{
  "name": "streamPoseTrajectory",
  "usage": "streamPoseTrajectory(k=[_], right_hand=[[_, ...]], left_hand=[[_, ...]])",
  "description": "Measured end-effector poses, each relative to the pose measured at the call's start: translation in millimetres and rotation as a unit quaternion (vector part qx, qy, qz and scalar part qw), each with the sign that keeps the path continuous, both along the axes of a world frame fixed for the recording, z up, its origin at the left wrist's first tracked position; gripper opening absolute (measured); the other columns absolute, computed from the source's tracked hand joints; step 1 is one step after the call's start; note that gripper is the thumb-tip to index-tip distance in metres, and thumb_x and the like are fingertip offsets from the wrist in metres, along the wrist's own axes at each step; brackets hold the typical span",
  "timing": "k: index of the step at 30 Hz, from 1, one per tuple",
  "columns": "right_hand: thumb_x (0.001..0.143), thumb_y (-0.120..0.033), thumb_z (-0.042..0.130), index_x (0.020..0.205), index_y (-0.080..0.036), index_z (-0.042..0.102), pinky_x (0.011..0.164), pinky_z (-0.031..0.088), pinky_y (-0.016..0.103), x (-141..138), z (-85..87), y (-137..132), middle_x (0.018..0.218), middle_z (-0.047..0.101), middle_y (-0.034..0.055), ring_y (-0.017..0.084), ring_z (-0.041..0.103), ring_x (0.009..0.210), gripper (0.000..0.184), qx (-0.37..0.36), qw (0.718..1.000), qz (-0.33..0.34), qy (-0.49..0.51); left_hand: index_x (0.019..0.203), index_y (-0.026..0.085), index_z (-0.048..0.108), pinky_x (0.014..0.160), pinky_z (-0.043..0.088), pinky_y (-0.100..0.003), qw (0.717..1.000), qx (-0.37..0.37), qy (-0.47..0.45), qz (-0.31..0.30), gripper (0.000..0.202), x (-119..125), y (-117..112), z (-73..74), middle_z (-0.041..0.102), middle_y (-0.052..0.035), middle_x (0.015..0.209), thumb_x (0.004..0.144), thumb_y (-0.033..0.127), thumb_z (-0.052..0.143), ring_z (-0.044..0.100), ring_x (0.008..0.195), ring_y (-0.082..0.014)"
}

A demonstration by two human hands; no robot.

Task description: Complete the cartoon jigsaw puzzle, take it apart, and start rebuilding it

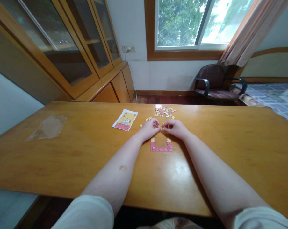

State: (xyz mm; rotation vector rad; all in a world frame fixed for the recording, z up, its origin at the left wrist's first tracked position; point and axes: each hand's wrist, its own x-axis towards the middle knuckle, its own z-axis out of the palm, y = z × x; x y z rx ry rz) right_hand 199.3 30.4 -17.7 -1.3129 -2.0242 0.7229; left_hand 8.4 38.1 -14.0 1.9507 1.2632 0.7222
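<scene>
Both my hands meet over the wooden table (62, 149), just above a partly built jigsaw frame (161, 146) with a pink lower edge and yellow sides. My left hand (150, 128) is curled, its fingertips pinched on a small yellow puzzle piece (161, 128). My right hand (174, 128) is curled too and pinches the same spot from the other side. A pile of loose puzzle pieces (164, 112) lies just beyond my hands. A few stray pieces (148, 119) sit next to my left hand.
A picture card (125, 120) in yellow and red lies left of my hands. A clear plastic bag (47, 127) rests at the table's left. Behind the table stand a glass-door cabinet (69, 54), a dark armchair (215, 83), a window and a bed (273, 98).
</scene>
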Motion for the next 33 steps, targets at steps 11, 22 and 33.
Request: streamPoseTrajectory(k=[11, 22, 33], right_hand=[[0.067, -0.028, 0.066, 0.083, -0.015, 0.07, 0.054, 0.038, 0.023, 29, -2.9, 9, 0.061, 0.057, -0.0021, 0.01, 0.048, 0.055, 0.021, -0.078, 0.995, -0.055, -0.019], [0.065, -0.038, 0.072, 0.084, -0.019, 0.074, 0.053, 0.035, 0.022, 20, -2.5, 6, 0.06, 0.056, -0.0027, 0.01, 0.048, 0.055, 0.027, -0.083, 0.994, -0.006, -0.072], [0.066, -0.038, 0.071, 0.086, -0.021, 0.074, 0.053, 0.035, 0.021, 20, -6.2, 9, 0.062, 0.058, -0.0031, 0.01, 0.049, 0.056, 0.026, -0.074, 0.993, -0.01, -0.094]], left_hand=[[0.124, 0.029, 0.055, 0.106, 0.026, -0.046, 0.949, 0.135, 0.226, -0.173, 0.042, -4, -7, 6.1, 0.052, -0.0003, 0.136, 0.082, 0.031, 0.056, 0.041, 0.123, -0.0262], [0.135, 0.025, 0.045, 0.112, 0.016, -0.05, 0.96, 0.089, 0.226, -0.137, 0.054, -2, -9, 9.7, 0.054, -0.0087, 0.132, 0.082, 0.03, 0.054, 0.04, 0.127, -0.0268], [0.127, 0.027, 0.052, 0.113, 0.013, -0.053, 0.961, 0.094, 0.217, -0.144, 0.046, -2, -8, 6.3, 0.056, -0.0053, 0.13, 0.081, 0.027, 0.053, 0.04, 0.127, -0.0267]])
